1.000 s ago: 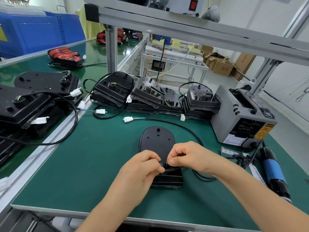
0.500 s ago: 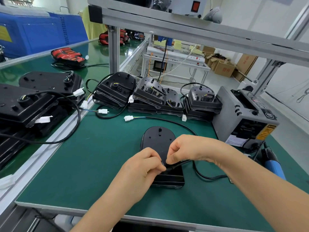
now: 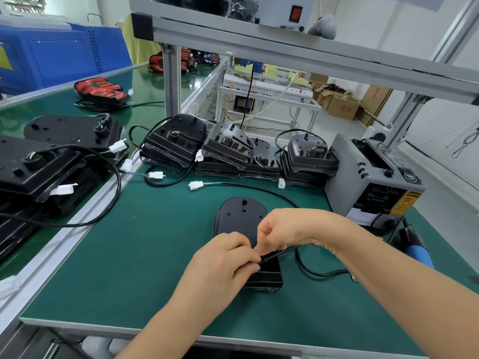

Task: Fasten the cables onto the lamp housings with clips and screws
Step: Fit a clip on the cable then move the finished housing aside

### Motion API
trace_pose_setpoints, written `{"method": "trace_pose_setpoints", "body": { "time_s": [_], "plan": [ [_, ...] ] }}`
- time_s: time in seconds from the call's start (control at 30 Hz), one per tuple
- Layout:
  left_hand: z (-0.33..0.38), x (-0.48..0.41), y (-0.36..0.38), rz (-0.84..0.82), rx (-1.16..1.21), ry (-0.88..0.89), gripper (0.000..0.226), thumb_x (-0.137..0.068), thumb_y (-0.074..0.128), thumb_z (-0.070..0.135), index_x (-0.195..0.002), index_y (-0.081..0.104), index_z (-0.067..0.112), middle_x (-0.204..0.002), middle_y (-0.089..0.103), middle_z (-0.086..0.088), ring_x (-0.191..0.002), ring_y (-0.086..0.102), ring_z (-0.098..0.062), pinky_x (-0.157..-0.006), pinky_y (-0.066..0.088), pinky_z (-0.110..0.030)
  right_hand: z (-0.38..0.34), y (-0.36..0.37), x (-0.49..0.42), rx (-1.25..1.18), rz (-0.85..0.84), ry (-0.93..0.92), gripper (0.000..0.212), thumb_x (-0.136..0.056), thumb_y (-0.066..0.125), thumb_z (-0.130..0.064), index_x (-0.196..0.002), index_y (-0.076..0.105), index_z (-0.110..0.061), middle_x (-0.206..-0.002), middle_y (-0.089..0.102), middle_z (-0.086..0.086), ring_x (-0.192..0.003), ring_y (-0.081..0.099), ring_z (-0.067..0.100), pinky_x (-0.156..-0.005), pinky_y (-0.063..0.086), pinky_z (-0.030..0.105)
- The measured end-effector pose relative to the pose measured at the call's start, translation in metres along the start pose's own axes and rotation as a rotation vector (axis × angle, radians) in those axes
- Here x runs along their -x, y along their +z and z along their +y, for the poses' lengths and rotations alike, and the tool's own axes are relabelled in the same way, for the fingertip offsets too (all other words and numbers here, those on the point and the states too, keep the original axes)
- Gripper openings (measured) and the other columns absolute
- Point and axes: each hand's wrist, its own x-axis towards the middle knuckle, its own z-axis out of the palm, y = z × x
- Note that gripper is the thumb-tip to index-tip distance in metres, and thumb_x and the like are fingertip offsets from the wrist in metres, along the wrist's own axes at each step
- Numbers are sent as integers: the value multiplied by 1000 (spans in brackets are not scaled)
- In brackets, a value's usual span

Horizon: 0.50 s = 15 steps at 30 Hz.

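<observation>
lamp housing (image 3: 241,218): counter (image 3: 129,255) centre, toward front edge | left hand (image 3: 223,263), right hand (image 3: 290,229): both curled, pinching black cable (image 3: 282,251) over the housing | technique: keep cable flat and taut at its exit before clipping

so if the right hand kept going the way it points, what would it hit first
Most likely the left hand: the right hand points left across the lamp housing, fingertips nearly meeting at the cable.

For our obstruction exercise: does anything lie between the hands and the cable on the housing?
Nothing visible does: the left hand and right hand both grip the cable directly over the housing; spare housings sit farther back.
</observation>
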Motion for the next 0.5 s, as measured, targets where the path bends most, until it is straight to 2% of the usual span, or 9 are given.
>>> {"method": "trace_pose_setpoints", "body": {
  "time_s": [0.1, 0.17, 0.27, 0.33, 0.4, 0.5],
  "plan": [
    [-4, -2, -3, -37, 44, -43, 6, -80, 73, 26, -86, 72, 24, -90, 58, 17, -80, 51, -1, -72, 42, -16, -2, -1, 0, 5, -25, 7, 18, -85, 68, -29, -73, 58, -21, -75, 55, -7, -64, 47, 6, -57, 40, 15],
    [-4, -4, -2, -42, 58, -64, 16, -78, 73, 38, -88, 70, 26, -89, 56, 17, -80, 50, -1, -71, 37, -12, -2, 0, 0, -3, -32, 5, 14, -86, 66, -27, -77, 58, -21, -81, 57, -5, -69, 49, 7, -60, 42, 17],
    [4, -7, 5, 21, -39, -85, 31, -70, 71, 53, -84, 65, 26, -80, 54, 11, -74, 48, -6, -63, 41, -20, 3, 3, 0, -23, -2, 10, 10, -85, 64, -25, -77, 59, -23, -85, 58, -5, -75, 51, 9, -64, 44, 19],
    [12, -8, 9, 61, -114, -69, 30, -67, 78, 46, -78, 63, 22, -72, 50, 8, -65, 47, -11, -53, 44, -28, 4, 4, -1, -39, -3, 14, 12, -85, 63, -24, -74, 58, -25, -80, 57, -7, -73, 50, 8, -63, 43, 19],
    [16, -9, 13, 90, -144, -55, 29, -65, 83, 34, -72, 60, 18, -68, 48, 6, -59, 43, -12, -46, 42, -28, 3, 3, -1, -40, -18, 17, 14, -85, 63, -23, -73, 57, -25, -76, 56, -8, -72, 50, 7, -62, 42, 19],
    [13, -11, 18, 86, -103, -125, 27, -72, 75, 32, -76, 52, 21, -75, 48, 10, -65, 45, -10, -56, 43, -27, 0, -1, 0, -45, -56, 18, 14, -86, 63, -22, -74, 56, -22, -77, 54, -6, -73, 49, 9, -62, 42, 19]
  ]
}}
